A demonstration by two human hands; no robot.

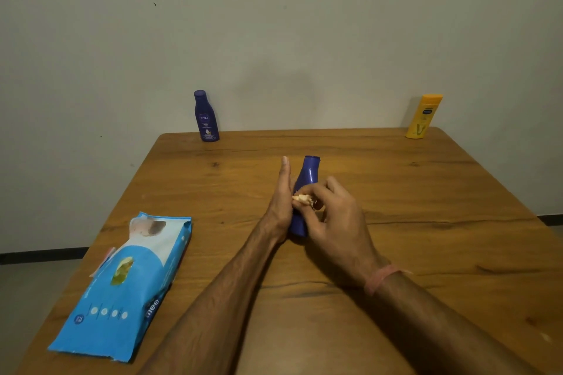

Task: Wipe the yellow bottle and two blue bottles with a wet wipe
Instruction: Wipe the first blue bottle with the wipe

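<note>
Lower left, a wipes pack (122,286) lies on the table (426,222). At centre, the left hand (278,204), fingers straight, presses a blue bottle (307,176); the right hand (335,216) pinches a wipe (301,198) against it. Far edge: second blue bottle (206,116) left, yellow bottle (424,116) right.

Left hand (281,195) flat, fingers straight, against blue bottle (307,176) lying mid-table. Right hand (338,216) pinches crumpled wipe (301,198) on bottle. Second blue bottle (206,116) upright far left, yellow bottle (424,116) far right. Wipes pack (128,286) near left on wooden table (426,207).
</note>
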